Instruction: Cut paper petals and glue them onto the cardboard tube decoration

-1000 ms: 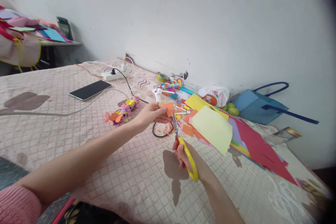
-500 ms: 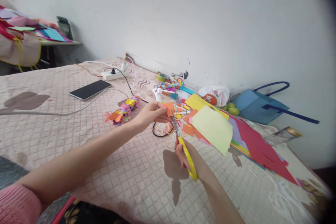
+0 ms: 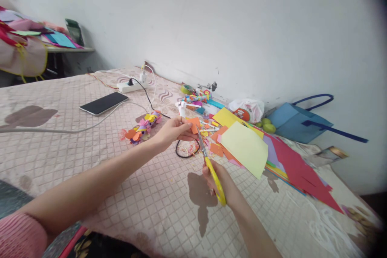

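Over a grid-patterned cloth, a person's left hand pinches a piece of orange paper between thumb and fingers, while the right hand grasps scissors, fingers curled round the yellow handle, blade tips at the paper's lower edge. Coloured sheets lie to the right; a phone and a flowered ornament rest to the left.
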Demonstrator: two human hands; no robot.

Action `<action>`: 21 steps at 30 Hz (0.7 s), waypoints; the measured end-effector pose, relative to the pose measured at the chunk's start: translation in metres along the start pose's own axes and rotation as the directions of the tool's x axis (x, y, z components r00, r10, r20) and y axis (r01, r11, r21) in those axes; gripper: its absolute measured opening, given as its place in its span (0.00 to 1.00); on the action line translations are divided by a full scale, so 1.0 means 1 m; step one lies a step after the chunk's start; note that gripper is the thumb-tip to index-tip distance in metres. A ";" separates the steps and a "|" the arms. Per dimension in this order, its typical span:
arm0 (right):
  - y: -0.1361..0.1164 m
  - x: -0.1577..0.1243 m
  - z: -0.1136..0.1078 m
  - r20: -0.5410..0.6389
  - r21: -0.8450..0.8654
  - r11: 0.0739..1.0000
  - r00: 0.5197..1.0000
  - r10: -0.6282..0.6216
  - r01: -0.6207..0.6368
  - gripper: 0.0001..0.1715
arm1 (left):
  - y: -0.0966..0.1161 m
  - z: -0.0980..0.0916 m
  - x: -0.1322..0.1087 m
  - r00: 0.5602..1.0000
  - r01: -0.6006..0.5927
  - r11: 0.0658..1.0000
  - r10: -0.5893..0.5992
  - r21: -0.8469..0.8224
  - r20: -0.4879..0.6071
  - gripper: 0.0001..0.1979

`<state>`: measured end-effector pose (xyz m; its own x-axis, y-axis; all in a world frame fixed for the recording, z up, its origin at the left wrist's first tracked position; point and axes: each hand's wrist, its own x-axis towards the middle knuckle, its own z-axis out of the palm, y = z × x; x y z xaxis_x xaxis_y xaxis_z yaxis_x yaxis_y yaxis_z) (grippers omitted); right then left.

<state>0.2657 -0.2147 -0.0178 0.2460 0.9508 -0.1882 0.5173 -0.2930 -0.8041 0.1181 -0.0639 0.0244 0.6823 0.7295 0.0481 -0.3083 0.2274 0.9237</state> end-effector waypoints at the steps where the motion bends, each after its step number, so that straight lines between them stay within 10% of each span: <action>1: -0.001 -0.001 -0.001 0.019 0.003 1.000 0.999 -0.026 0.026 0.22 | 0.000 0.000 0.000 1.000 -0.003 1.000 0.003 -0.002 0.002 0.09; 8: -0.002 -0.008 -0.004 0.085 0.082 0.981 0.979 -0.185 0.178 0.28 | 0.001 0.002 -0.002 1.000 0.014 1.000 -0.014 -0.010 0.015 0.09; 21: -0.019 -0.012 -0.006 0.065 -0.069 0.990 0.991 -0.115 0.120 0.32 | 0.001 0.002 -0.003 1.000 0.015 1.000 -0.015 -0.016 0.007 0.08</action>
<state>0.2581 -0.2208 0.0029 0.1312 0.9827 -0.1304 0.5985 -0.1834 -0.7799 0.1175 -0.0671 0.0262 0.6913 0.7216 0.0368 -0.3084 0.2486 0.9182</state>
